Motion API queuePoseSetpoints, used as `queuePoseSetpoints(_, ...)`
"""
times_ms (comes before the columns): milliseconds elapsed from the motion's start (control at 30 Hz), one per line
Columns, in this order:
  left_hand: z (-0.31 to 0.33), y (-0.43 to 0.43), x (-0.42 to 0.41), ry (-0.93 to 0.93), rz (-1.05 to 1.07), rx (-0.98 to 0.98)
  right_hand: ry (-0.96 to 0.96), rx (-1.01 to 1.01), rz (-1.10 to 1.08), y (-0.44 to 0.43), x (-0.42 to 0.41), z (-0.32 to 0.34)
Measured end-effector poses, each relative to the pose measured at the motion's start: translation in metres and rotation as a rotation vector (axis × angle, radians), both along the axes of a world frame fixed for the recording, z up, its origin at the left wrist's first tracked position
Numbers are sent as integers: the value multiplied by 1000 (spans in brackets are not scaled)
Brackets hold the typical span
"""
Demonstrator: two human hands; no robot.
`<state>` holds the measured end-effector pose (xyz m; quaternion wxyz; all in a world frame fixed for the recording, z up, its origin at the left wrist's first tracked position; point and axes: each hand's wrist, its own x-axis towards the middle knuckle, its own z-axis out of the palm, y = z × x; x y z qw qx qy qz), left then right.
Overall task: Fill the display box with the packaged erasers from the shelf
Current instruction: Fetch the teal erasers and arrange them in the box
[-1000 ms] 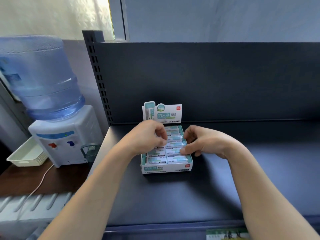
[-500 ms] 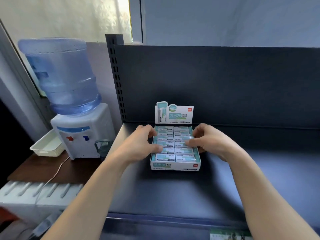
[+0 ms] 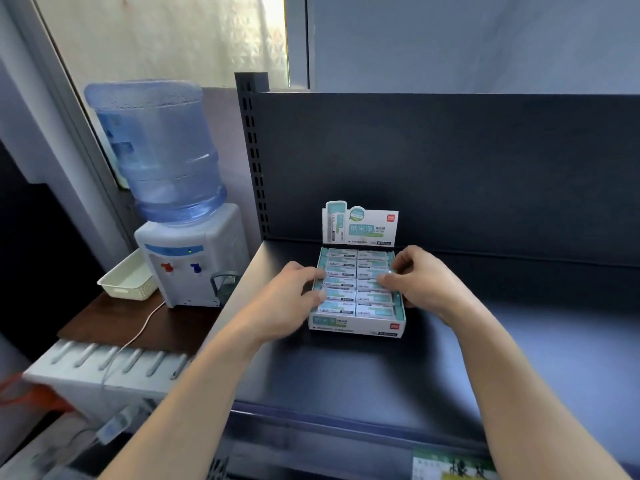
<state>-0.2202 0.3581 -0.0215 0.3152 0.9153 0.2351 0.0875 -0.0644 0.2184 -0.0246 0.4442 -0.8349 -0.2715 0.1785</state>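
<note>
The display box (image 3: pixel 356 324) sits on the dark shelf (image 3: pixel 346 382), towards its far left corner, with its printed header card (image 3: pixel 367 228) upright against the back panel. This orientation puts the label at the rear and the low front wall facing the near edge, so the stock is visible.

The packaged erasers (image 3: pixel 341 281) lie flat in the box in two columns, face up. Every visible slot is occupied; no loose erasers show on the shelf. The fill appears complete or nearly so.

The left hand (image 3: pixel 280 306) rests at the box's left side, fingers bent onto the left column. The right hand (image 3: pixel 422 282) mirrors it at the right side, thumb and bent fingertips on the right column. Whether either hand pinches a pack or only presses down cannot be told. Opposed placement likely steadies the box while the rows are levelled.
</note>
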Motion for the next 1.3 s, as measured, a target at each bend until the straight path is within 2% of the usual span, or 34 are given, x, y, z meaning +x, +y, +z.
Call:
queuePoseSetpoints(233,4,-7,7,43,25,202,-189,36,-57,7,-5,-1)
queuePoseSetpoints(400,1,-4,14,138,-18,252,-50,126,-139,9,-5,1)
queuePoseSetpoints(600,8,2,25,67,1,277,196,124,-208,13,-3,7)
queuePoseSetpoints(733,8,2,40,-22,-106,276,206,111,-204,12,-6,8)
queuePoseSetpoints(867,1,4,49,33,-267,331,248,36,-249,15,-5,12)
queuePoseSetpoints(967,-1,7,54,58,-308,425,246,88,-303,20,-7,8)
queuePoseSetpoints(1067,0,11,56,-3,-338,385,160,127,-318,19,-8,3)
queuePoseSetpoints(1167,3,23,57,-120,-267,299,4,171,-299,16,-8,1)
queuePoseSetpoints(1300,-1,31,55,10,-235,442,-145,-1,-245,19,-10,-4)
